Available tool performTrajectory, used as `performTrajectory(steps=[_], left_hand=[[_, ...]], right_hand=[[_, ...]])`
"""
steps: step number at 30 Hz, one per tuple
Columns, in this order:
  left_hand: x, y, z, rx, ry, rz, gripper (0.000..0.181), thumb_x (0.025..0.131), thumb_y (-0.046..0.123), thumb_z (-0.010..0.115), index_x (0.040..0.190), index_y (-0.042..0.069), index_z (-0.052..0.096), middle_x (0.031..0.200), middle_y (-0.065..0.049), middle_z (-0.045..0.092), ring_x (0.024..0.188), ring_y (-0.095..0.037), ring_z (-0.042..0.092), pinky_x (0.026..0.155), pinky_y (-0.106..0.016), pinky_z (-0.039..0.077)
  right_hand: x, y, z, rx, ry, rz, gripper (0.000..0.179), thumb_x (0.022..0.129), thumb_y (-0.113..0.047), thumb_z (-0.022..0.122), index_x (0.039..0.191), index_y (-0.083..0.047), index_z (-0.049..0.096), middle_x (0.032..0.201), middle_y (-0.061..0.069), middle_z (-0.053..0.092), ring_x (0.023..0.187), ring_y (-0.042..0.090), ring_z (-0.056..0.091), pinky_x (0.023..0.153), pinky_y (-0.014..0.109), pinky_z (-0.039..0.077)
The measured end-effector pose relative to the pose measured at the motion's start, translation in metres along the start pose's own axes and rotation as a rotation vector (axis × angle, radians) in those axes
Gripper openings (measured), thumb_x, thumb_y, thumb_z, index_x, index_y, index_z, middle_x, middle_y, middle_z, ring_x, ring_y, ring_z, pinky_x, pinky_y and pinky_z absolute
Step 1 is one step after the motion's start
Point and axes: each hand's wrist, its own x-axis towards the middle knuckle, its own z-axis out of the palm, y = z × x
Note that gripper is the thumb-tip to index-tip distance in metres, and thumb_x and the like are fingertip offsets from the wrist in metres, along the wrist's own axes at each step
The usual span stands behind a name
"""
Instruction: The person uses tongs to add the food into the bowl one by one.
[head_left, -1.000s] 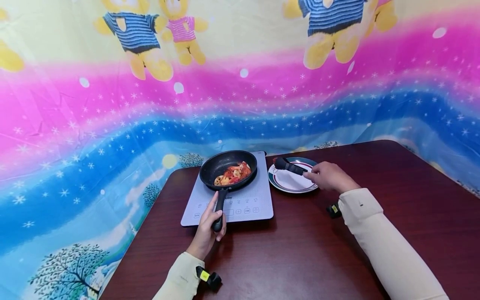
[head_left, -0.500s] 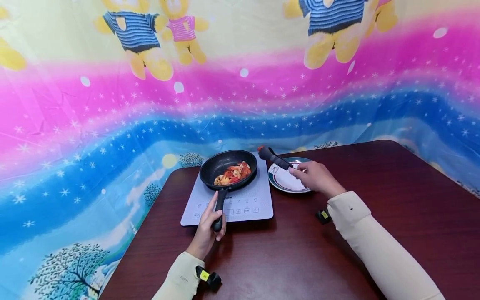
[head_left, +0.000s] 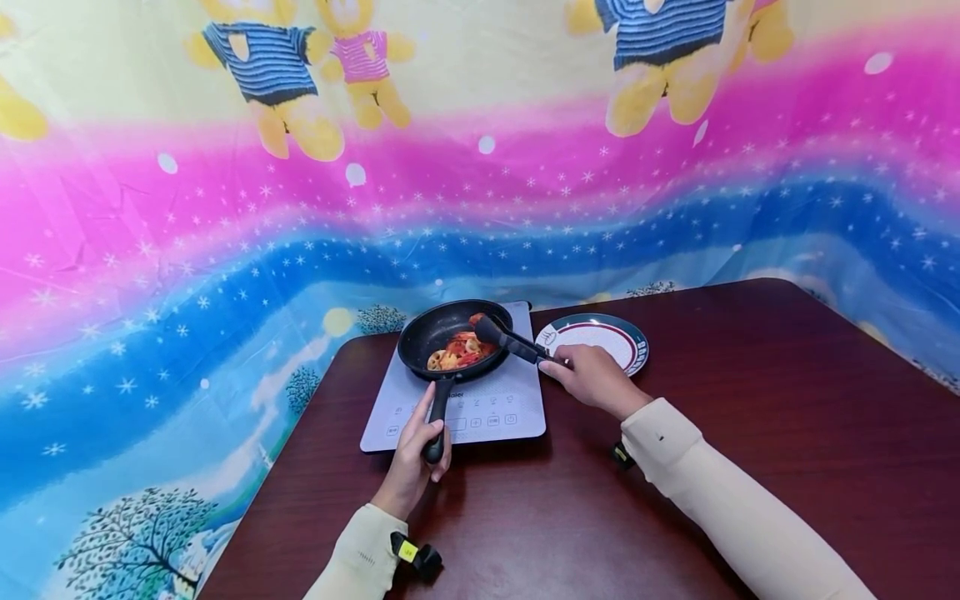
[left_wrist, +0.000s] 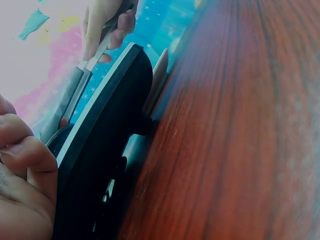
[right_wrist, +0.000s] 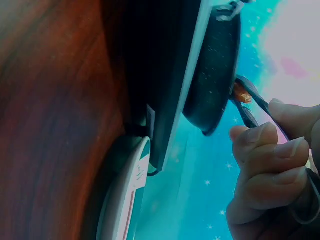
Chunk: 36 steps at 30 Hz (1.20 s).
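A black frying pan (head_left: 423, 333) sits on a white induction cooktop (head_left: 510, 433), with reddish and yellow food (head_left: 454, 353) inside, some of it like lotus root slices. My left hand (head_left: 411, 454) grips the pan's handle, its index finger stretched along it. In my right hand (head_left: 592, 377) is a pair of black tongs (head_left: 517, 343), held over the pan's right rim. Between the tong tips a small orange-brown piece of food (right_wrist: 242, 94) is pinched, as the right wrist view shows. The left wrist view catches the curled left fingers (left_wrist: 30, 160) beside the cooktop's edge.
Right of the cooktop stands a white plate (head_left: 609, 338) with a green rim, partly behind my right hand. Everything stands on a dark red-brown wooden table (head_left: 570, 517). A patterned cloth (head_left: 480, 208) with bears and snowflakes hangs behind the table.
My right hand has moved left with the tongs, carrying the piece of food from over the plate to over the pan. My left hand stays on the pan's handle.
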Motion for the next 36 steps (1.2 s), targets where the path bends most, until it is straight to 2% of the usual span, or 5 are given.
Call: performTrajectory(steps=[2, 13, 22, 32, 36], left_hand=[[0.0, 0.0, 0.0, 0.003, -0.001, 0.002, 0.07, 0.1, 0.02, 0.042, 0.156, 0.014, 0.001, 0.062, 0.0, 0.051, 0.047, -0.01, 0.046, 0.041, -0.019, 0.037], [0.0, 0.0, 0.0, 0.006, 0.002, -0.007, 0.069, 0.1, 0.019, 0.041, 0.156, 0.014, 0.002, 0.062, 0.0, 0.051, 0.048, -0.01, 0.047, 0.04, -0.019, 0.037], [0.0, 0.001, 0.001, -0.013, -0.009, 0.008, 0.069, 0.1, 0.017, 0.04, 0.156, 0.012, -0.001, 0.062, 0.001, 0.051, 0.046, -0.009, 0.046, 0.041, -0.018, 0.037], [0.0, 0.0, 0.0, -0.006, -0.014, 0.011, 0.069, 0.1, 0.017, 0.04, 0.156, 0.012, 0.0, 0.062, 0.0, 0.051, 0.046, -0.009, 0.046, 0.041, -0.018, 0.037], [0.0, 0.001, 0.0, -0.009, -0.015, 0.012, 0.07, 0.1, 0.017, 0.04, 0.156, 0.012, -0.001, 0.062, 0.0, 0.051, 0.046, -0.009, 0.046, 0.041, -0.019, 0.038]], right_hand=[[0.0, -0.001, 0.003, -0.005, 0.005, -0.012, 0.022, 0.095, -0.033, 0.06, 0.081, -0.016, 0.063, 0.059, -0.001, 0.044, 0.059, 0.017, 0.042, 0.059, 0.032, 0.034], [-0.002, -0.005, 0.002, 0.01, -0.035, 0.037, 0.021, 0.094, -0.035, 0.061, 0.086, -0.015, 0.063, 0.062, 0.001, 0.046, 0.06, 0.018, 0.044, 0.058, 0.033, 0.036], [-0.001, -0.009, 0.003, 0.029, -0.081, 0.126, 0.032, 0.093, -0.041, 0.061, 0.103, -0.01, 0.063, 0.068, 0.005, 0.05, 0.062, 0.019, 0.048, 0.057, 0.033, 0.041], [-0.002, -0.004, -0.011, 0.005, -0.026, 0.164, 0.034, 0.093, -0.043, 0.06, 0.098, -0.009, 0.061, 0.066, 0.005, 0.05, 0.058, 0.02, 0.048, 0.055, 0.032, 0.04], [-0.002, -0.002, -0.019, -0.019, -0.011, 0.173, 0.036, 0.093, -0.04, 0.061, 0.101, -0.006, 0.061, 0.069, 0.007, 0.052, 0.062, 0.021, 0.05, 0.057, 0.033, 0.041]])
